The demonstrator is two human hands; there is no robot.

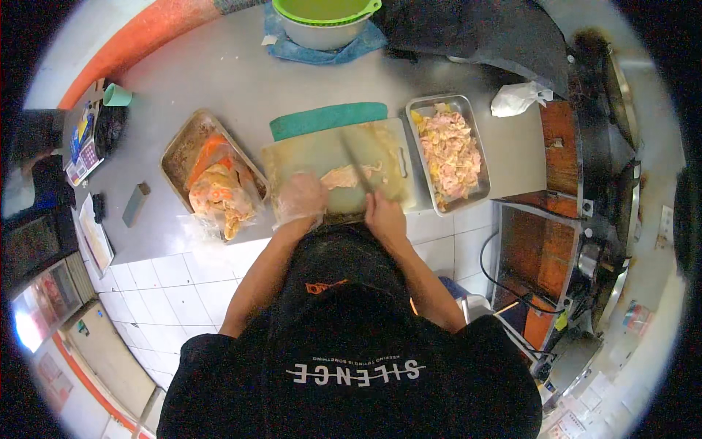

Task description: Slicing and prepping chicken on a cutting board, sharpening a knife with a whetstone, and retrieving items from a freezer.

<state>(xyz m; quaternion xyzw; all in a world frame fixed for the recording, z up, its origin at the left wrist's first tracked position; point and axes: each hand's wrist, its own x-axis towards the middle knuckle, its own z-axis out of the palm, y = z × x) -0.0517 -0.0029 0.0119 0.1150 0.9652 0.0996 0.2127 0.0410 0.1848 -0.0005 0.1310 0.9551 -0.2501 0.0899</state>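
A pale strip of raw meat [339,176] lies on a worn, yellowish cutting board [290,155]. My right hand [385,215] grips a knife [355,156], whose blurred blade crosses the strip toward its right end. In a clear plastic glove, my left hand [301,198] rests at the strip's left end; blur hides how its fingers are set. To the right of the board, a metal tray [485,184] holds a heap of cut raw meat [451,151]. On the left, larger meat pieces in a clear plastic bag [219,192] lie partly over another metal tray [178,148].
A teal strip [329,119] lies behind the board. Farther back, a bowl [323,34] with a green strainer stands on a blue cloth [307,55]. A sharpening stone [136,204], a green cup [117,95] and a scale [86,159] are leftward; a white plastic bag [518,100] sits right.
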